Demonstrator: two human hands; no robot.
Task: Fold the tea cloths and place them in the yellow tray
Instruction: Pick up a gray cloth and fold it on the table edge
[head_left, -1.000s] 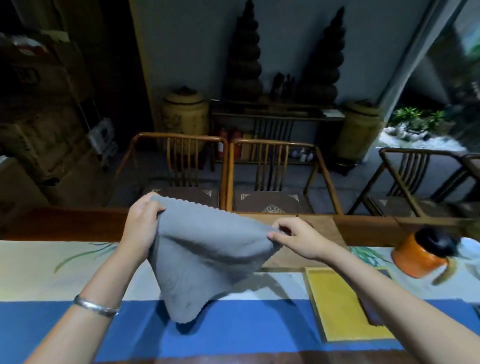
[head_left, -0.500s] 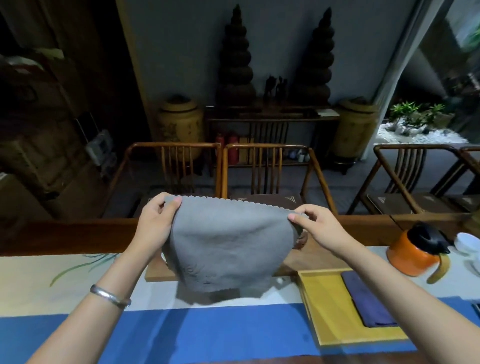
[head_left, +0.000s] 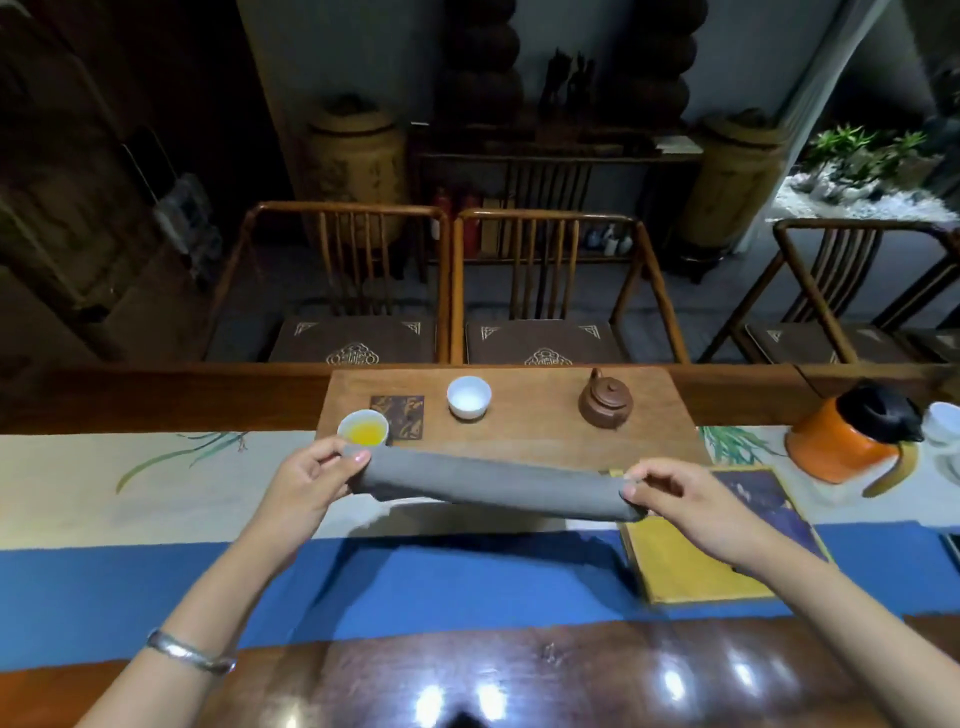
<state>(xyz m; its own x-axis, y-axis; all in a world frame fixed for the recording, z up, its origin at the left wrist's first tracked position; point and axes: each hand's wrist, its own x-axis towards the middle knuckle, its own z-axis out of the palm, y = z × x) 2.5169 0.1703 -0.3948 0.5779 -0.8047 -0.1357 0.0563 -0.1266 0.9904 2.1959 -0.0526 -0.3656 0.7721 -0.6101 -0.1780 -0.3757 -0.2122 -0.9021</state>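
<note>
A grey tea cloth (head_left: 493, 480) is stretched into a narrow folded band just above the table, between both hands. My left hand (head_left: 311, 480) pinches its left end near a cup of yellow tea. My right hand (head_left: 685, 506) pinches its right end over the near left corner of the yellow tray (head_left: 685, 566). A dark blue folded cloth (head_left: 769, 506) lies in the tray's far right part, partly hidden by my right forearm.
A wooden tea board (head_left: 530, 421) behind the cloth carries a cup of yellow tea (head_left: 363, 431), a white cup (head_left: 468, 397) and a brown clay teapot (head_left: 605, 402). An orange kettle (head_left: 847, 436) stands at the right. Chairs line the far side.
The cloth hung down wide from both hands at chest height; now it is lowered near the table as a thin folded strip, and my hands are farther apart. The camera tilted down.
</note>
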